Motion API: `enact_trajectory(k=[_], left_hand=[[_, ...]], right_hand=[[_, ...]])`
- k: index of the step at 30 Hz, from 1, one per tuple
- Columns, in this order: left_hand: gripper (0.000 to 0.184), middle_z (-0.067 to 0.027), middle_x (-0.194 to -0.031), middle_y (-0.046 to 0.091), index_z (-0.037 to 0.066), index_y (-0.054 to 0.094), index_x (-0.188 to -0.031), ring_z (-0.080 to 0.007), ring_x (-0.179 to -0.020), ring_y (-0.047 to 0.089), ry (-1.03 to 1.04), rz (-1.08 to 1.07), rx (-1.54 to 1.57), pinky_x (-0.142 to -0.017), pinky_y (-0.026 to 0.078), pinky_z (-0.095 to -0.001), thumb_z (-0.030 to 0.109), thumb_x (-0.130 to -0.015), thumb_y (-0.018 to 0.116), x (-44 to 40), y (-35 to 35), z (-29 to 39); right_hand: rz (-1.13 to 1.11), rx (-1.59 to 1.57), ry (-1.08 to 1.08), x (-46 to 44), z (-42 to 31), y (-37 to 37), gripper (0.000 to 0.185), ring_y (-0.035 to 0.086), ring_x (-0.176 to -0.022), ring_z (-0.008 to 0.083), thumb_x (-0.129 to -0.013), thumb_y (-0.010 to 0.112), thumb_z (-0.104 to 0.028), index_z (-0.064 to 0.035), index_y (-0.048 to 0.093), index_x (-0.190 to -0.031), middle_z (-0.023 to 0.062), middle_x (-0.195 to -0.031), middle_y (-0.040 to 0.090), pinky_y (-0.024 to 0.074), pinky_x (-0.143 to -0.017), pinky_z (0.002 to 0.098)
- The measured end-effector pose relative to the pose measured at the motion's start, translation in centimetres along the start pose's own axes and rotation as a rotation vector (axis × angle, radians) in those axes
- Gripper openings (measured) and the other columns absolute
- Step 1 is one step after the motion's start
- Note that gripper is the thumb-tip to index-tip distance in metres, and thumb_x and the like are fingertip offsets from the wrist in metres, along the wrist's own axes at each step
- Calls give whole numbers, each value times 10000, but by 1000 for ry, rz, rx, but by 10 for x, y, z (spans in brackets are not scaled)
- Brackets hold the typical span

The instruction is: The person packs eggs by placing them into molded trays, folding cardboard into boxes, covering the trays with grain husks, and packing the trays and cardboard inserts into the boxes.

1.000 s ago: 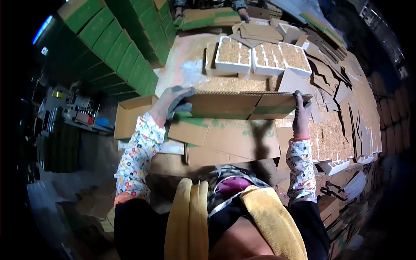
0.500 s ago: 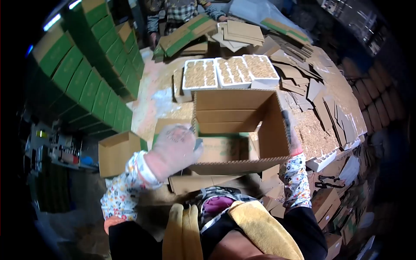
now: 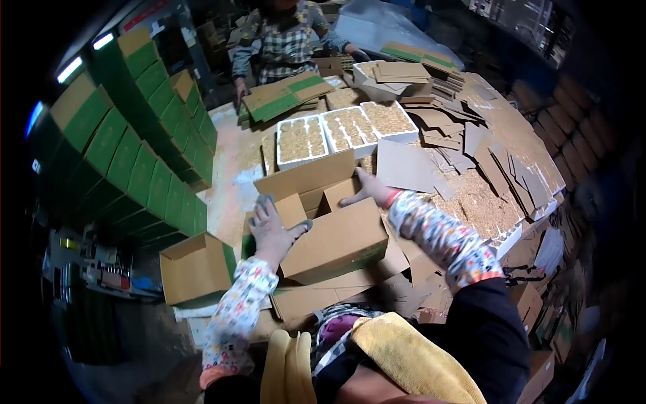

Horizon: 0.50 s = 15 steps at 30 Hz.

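A brown cardboard carton [image 3: 336, 242] sits in front of me at the near side of the table, its top partly open. The far flap [image 3: 309, 172] stands up, and the two end flaps lean inward. My left hand [image 3: 269, 232], in a pale glove, is spread at the carton's left end, with the thumb over the near top edge. At the right end, my gloved right hand [image 3: 367, 188] rests against the end flap [image 3: 342, 195], thumb and fingers apart. Some of its fingers are hidden behind the flap.
White trays [image 3: 346, 131] with a tan fill stand beyond the carton. Flat cardboard pieces [image 3: 407, 165] lie to the right. Green-and-brown cartons [image 3: 128, 168] are stacked at left, and an open carton [image 3: 195, 269] stands nearby. Across the table, a person [image 3: 286, 40] touches flattened cartons [image 3: 286, 94].
The carton has come down from its tilted, open-mouthed position, and its end flaps now lean inward. My right hand moved from its outer right side to the top; my left hand spread out at its left end.
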State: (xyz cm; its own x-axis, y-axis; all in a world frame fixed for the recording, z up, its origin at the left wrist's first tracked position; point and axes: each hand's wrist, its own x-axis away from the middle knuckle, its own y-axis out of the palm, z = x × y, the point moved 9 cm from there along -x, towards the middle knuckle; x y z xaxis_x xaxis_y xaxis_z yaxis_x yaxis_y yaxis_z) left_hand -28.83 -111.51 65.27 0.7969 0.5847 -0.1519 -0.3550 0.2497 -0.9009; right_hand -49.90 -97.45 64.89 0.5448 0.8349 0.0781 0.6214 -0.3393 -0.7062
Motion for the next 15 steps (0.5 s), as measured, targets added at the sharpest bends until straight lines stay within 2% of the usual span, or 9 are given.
enact_trajectory(k=[1, 3, 4, 5, 6, 8, 9, 11, 15], left_hand=[[1048, -306, -1406, 229, -12, 244, -1383, -428, -1294, 266, -106, -32, 3, -1034, 291, -474, 616, -663, 672, -1, 29, -25], [1095, -310, -1428, 179, -9, 208, -1400, -435, -1307, 235, -16, -162, -12, -1041, 276, -482, 618, -642, 689, 6, 33, 3], [1130, -292, -1429, 184, -4, 193, -1405, -420, -1321, 222, 29, -190, 54, -1051, 266, -464, 636, -619, 692, 11, 40, 12], [1106, -275, -1399, 232, -3, 197, -1399, -407, -1304, 241, 78, -18, 150, -1046, 270, -465, 594, -627, 718, 14, 30, 16], [1079, -269, -1376, 256, 0, 196, -1395, -400, -1289, 256, 102, 152, 180, -1042, 273, -465, 552, -639, 734, 14, 11, 20], [1030, -264, -1343, 288, 1, 194, -1387, -398, -1250, 291, 121, 374, 262, -1035, 278, -467, 475, -664, 755, 20, -15, 17], [1008, -264, -1331, 296, 0, 192, -1382, -403, -1228, 310, 116, 430, 327, -1033, 278, -470, 441, -676, 760, 22, -17, 10], [997, -275, -1379, 270, -46, 116, -1394, -405, -1260, 309, -109, 107, 483, -1051, 271, -432, 405, -743, 722, 26, 13, -14], [709, -96, -1245, 543, -110, 454, -1253, -150, -1135, 499, -516, -616, 1594, -962, 380, -309, 411, -818, 659, 43, 81, -32]], right_hand=[[-176, -77, -58, -18, 16, -5, 704, 607, -954, 248, -622, 820, -379, 2, 568, -1158, 159, -1050, 636, 475, -855, 318], [-328, -23, 209, -7, 9, -64, 349, 590, -727, 86, -748, 736, -373, -50, 709, -877, 23, -779, 661, 466, -645, 237], [-310, -363, 66, -24, 12, -76, 416, 577, -728, 62, -795, 671, -445, -42, 696, -894, 18, -800, 653, 465, -646, 231], [10, -481, -23, -29, 4, -107, 555, 607, -699, 146, -790, 635, -516, -2, 643, -999, 54, -799, 658, 492, -688, 273], [87, 7, -33, -7, -37, -105, 626, 613, -780, 208, -783, 621, -543, 15, 589, -1065, 100, -887, 647, 486, -753, 305], [186, 642, -427, 52, -64, -30, 799, 509, -1100, 368, -769, 564, -611, 28, 438, -1232, 225, -1176, 528, 375, -970, 421], [160, 717, -683, 96, -95, -4, 823, 388, -1229, 389, -775, 581, -578, 29, 383, -1294, 265, -1298, 413, 285, -1043, 459], [11, 632, -591, 142, -65, 44, 838, 353, -1251, 395, -765, 583, -590, 22, 377, -1299, 261, -1316, 384, 220, -1062, 498], [523, -117, -202, 130, 51, 30, 724, 305, -1311, 324, -890, 463, -462, 47, 280, -1371, 212, -1399, 329, 238, -1082, 381]])
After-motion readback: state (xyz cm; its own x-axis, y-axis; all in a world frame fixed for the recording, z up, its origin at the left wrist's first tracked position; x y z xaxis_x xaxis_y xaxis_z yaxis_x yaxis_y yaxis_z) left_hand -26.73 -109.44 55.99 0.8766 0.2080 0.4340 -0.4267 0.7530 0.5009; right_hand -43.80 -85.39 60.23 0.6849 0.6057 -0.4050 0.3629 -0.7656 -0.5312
